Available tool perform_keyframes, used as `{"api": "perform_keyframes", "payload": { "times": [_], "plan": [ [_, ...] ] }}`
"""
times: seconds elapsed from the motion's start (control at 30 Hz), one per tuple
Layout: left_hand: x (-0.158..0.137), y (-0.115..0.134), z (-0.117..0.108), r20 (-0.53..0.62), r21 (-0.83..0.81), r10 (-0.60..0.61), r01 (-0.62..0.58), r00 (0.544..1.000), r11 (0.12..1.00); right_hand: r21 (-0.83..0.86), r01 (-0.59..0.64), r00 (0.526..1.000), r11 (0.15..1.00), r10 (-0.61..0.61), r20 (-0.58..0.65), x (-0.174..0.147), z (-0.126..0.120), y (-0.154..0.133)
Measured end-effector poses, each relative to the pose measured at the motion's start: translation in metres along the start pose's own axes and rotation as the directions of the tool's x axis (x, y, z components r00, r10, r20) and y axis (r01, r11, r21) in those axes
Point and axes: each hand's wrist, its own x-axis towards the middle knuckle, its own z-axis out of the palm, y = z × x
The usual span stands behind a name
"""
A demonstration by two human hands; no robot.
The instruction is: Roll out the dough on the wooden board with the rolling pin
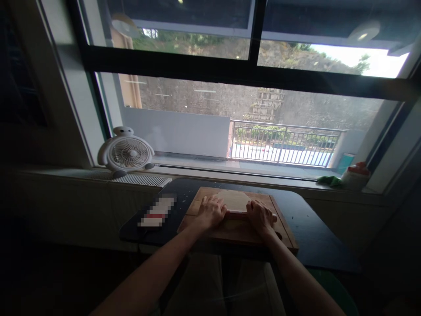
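A rolling pin [237, 214] lies crosswise over a flat pale sheet of dough [232, 198] on a wooden cutting board [285, 228]. My left hand [212, 210] is closed around the pin's left end. Toward the other end, my right hand [260, 213] grips it, and the pin's tip sticks out just past that hand. Most of the dough shows beyond the pin, toward the window. My hands and the pin cover some of its near part.
The board rests on a dark table [315, 228] with small crumbs. A blurred-out flat object [158, 213] lies at the left. On the sill stand a white fan [130, 151], a green cloth [330, 180] and a white container with an orange-red top [357, 176].
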Motion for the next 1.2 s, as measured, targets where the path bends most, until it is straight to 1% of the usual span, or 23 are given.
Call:
{"api": "perform_keyframes", "payload": {
  "times": [0.07,0.1,0.2,0.3,0.4,0.5,0.6,0.67,0.73,0.87,0.93,1.0,1.07,1.2],
  "plan": [
    [-0.017,0.001,-0.002,-0.055,0.005,0.095,-0.094,0.994,0.996,0.003,0.020,0.999,1.000,-0.020,-0.042,-0.011,-0.003,0.000],
    [-0.023,0.001,-0.003,-0.074,0.009,0.130,-0.130,0.989,0.992,0.003,0.026,0.999,1.000,-0.026,-0.044,-0.015,-0.004,0.000],
    [-0.026,0.001,-0.006,-0.065,0.013,0.159,-0.158,0.985,0.987,0.004,0.013,1.000,1.000,-0.014,0.026,-0.015,-0.007,0.000],
    [-0.010,0.001,-0.007,0.017,0.026,0.100,-0.100,0.995,0.995,-0.001,-0.035,0.992,0.999,0.035,0.125,-0.004,-0.008,-0.002],
    [0.016,-0.002,-0.002,0.093,0.040,0.004,-0.007,0.996,0.999,-0.010,-0.073,0.982,0.997,0.073,0.175,0.014,-0.005,-0.003],
    [0.039,-0.007,0.004,0.134,0.043,-0.059,0.053,0.989,0.998,-0.012,-0.091,0.974,0.996,0.091,0.206,0.029,-0.003,-0.005],
    [0.043,-0.009,0.005,0.135,0.047,-0.079,0.073,0.988,0.996,-0.010,-0.093,0.971,0.996,0.093,0.219,0.031,-0.003,-0.006],
    [0.033,-0.006,0.002,0.101,0.048,-0.063,0.059,0.993,0.997,-0.007,-0.085,0.973,0.996,0.085,0.215,0.023,-0.005,-0.006],
    [0.015,-0.003,-0.001,0.056,0.049,-0.033,0.030,0.998,0.998,-0.001,-0.055,0.981,0.998,0.054,0.187,0.008,-0.008,-0.005],
    [-0.024,0.001,-0.003,-0.044,0.039,0.063,-0.061,0.997,0.997,-0.007,0.072,0.996,0.997,-0.072,0.055,-0.023,-0.016,-0.002],
    [-0.034,0.001,-0.002,-0.072,0.030,0.076,-0.074,0.995,0.997,-0.014,0.116,0.993,0.993,-0.115,0.021,-0.035,-0.021,-0.002],
    [-0.034,0.000,-0.002,-0.062,0.023,0.057,-0.056,0.996,0.998,-0.017,0.147,0.989,0.989,-0.147,0.019,-0.046,-0.027,-0.002],
    [-0.024,0.000,-0.002,-0.019,0.011,0.025,-0.025,1.000,1.000,-0.014,0.187,0.982,0.982,-0.187,0.024,-0.055,-0.031,-0.002],
    [0.018,0.006,0.000,0.082,-0.012,-0.046,0.048,0.996,0.999,0.003,0.274,0.961,0.962,-0.274,0.036,-0.067,-0.035,-0.001]
  ]
}}
